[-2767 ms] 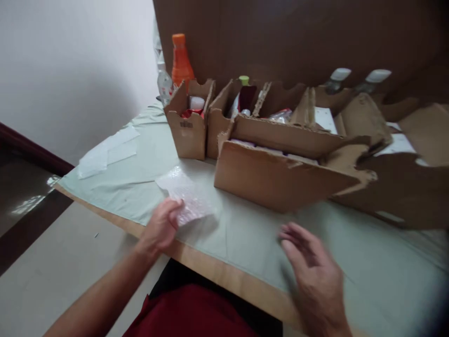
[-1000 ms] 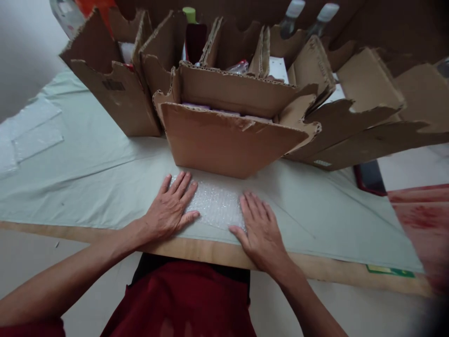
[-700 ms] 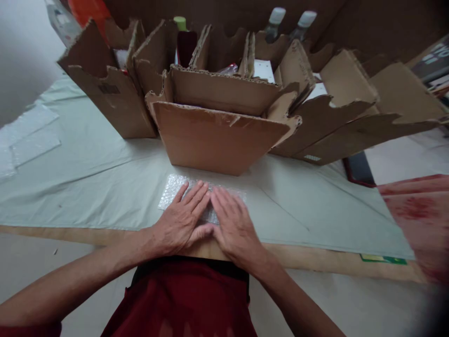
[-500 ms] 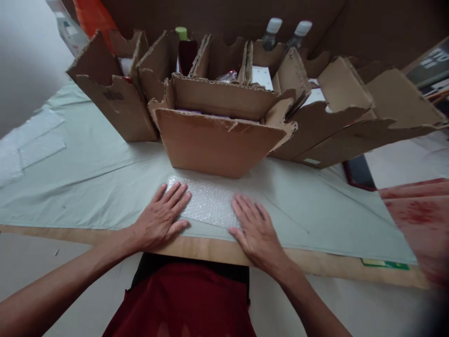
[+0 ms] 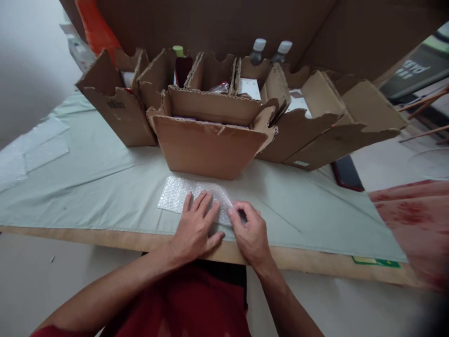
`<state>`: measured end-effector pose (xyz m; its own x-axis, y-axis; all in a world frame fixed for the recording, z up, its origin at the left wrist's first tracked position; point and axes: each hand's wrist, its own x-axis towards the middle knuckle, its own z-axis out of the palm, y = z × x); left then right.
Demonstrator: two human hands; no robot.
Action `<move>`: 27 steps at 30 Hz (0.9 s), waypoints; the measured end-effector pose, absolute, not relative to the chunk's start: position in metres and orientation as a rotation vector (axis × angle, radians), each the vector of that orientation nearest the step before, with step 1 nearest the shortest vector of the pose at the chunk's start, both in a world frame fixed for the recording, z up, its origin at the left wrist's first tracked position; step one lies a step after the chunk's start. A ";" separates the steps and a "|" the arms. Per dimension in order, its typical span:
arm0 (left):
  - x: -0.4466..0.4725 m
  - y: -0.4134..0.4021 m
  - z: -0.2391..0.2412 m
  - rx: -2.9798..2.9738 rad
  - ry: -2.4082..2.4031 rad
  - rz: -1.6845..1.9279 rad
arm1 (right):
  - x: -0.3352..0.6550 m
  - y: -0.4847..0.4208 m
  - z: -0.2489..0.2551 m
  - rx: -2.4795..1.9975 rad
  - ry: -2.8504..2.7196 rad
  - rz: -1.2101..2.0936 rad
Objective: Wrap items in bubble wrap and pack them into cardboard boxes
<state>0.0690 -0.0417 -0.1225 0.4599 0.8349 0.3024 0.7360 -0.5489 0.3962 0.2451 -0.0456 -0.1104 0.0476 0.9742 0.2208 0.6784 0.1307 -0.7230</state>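
A sheet of bubble wrap (image 5: 178,196) lies flat on the pale green cloth near the table's front edge. My left hand (image 5: 195,229) rests on it with the fingers stretched out and pressing down. Beside it my right hand (image 5: 249,233) has its fingers curled and pinching the sheet's right edge. Directly behind the sheet stands an open cardboard box (image 5: 206,140).
More open cardboard boxes (image 5: 117,105) stand behind in a row, holding bottles (image 5: 257,50) and packets. An orange bottle (image 5: 94,28) is at the back left. Spare bubble wrap sheets (image 5: 38,150) lie at far left. The table's wooden edge (image 5: 315,264) runs along the front.
My hands, spread apart on the sheet half a second ago, have come together. The left lies flat near the middle; the right has curled onto the right edge.
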 end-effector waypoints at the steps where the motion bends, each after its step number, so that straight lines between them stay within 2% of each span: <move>1: 0.070 -0.042 -0.120 2.450 1.345 0.791 | 0.245 -0.049 -0.104 -1.577 -1.615 0.649; 3: 0.070 -0.044 -0.109 2.264 1.259 1.034 | 0.250 -0.057 -0.093 -1.444 -1.518 0.854; 5: 0.066 -0.047 -0.091 1.910 1.182 1.203 | 0.257 -0.060 -0.086 -1.298 -1.511 0.920; 8: 0.060 -0.052 -0.061 1.282 1.094 1.279 | 0.264 -0.051 -0.083 -1.206 -1.563 0.926; 11: 0.051 -0.052 -0.044 0.888 1.003 1.351 | 0.260 -0.036 -0.085 -1.199 -1.627 1.106; 15: 0.028 -0.040 -0.049 0.632 1.017 1.412 | 0.255 -0.028 -0.088 -1.179 -1.613 1.469; 19: -0.010 -0.033 -0.070 0.696 1.224 1.394 | 0.264 -0.021 -0.084 -1.237 -1.561 1.597; 21: -0.026 -0.032 -0.082 0.888 1.415 1.287 | 0.268 -0.009 -0.082 -1.329 -1.671 1.530; 23: -0.038 -0.032 -0.093 1.160 1.615 1.095 | 0.270 0.006 -0.082 -1.478 -1.847 1.316; 27: -0.053 -0.034 -0.105 1.785 1.915 0.931 | 0.277 0.019 -0.089 -1.815 -2.102 0.481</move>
<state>-0.0533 -0.0342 -0.1050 -0.1365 0.9757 0.1714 0.7376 -0.0153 0.6750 0.2765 0.0186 -0.0890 -0.1403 0.9899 0.0226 0.8815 0.1353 -0.4525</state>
